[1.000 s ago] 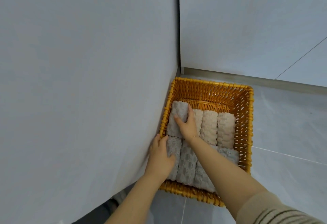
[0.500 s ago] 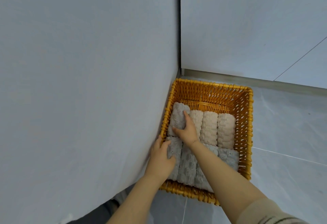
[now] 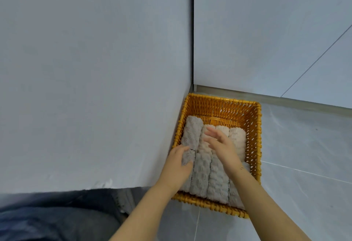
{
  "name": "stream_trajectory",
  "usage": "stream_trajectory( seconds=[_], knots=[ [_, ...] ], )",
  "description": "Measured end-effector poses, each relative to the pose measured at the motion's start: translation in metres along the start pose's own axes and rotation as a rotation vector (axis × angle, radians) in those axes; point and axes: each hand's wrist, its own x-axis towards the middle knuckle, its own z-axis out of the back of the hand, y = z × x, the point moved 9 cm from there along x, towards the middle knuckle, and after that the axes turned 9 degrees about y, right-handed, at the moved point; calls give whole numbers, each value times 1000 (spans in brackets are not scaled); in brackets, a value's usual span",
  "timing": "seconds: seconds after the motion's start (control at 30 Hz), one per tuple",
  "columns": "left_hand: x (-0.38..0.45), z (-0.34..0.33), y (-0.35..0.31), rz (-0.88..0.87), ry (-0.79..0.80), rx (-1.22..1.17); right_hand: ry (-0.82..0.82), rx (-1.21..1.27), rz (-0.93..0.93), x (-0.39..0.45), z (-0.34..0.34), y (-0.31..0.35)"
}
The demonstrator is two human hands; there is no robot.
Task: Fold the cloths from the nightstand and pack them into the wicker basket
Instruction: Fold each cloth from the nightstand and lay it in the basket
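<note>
Gripping the lower-left grey roll (image 3: 187,157), the left hand (image 3: 176,166) is risking unrolling it; the right hand (image 3: 222,145) is hovering released over the wicker basket (image 3: 258,145).

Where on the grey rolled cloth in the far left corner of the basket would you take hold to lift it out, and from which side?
Probably pinch the far end of the grey rolled cloth, coming from above. It lies lengthwise, pressed between the wicker basket wall and a cream roll, so its sides are shut in; only its top and far end are free.

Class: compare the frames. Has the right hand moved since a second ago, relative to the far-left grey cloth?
Yes. The right hand has lifted off the grey cloth it was touching and shifted right, now over the cream cloths, fingers open.
</note>
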Motion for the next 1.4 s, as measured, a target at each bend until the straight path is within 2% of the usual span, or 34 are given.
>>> stream_trajectory(
  seconds=[0.17,0.4,0.63,0.87,1.07,1.27,1.4],
  knots=[
    [-39,14,-33,-79,-91,-90,-34,0,77,-48,2,44],
    [-136,28,-65,-235,-165,-271,31,-36,158,-118,-28,87],
    [-241,76,-56,-343,-376,-437,110,-143,290,-181,-80,143],
    [-338,126,-5,-391,-615,-493,347,-239,384,-236,-179,184],
    [-391,156,26,-416,-755,-553,507,-323,457,-258,-256,206],
    [-446,204,69,-391,-928,-634,695,-362,524,-260,-353,233],
    [-475,243,96,-337,-1063,-606,830,-377,591,-260,-424,247]
  ],
)
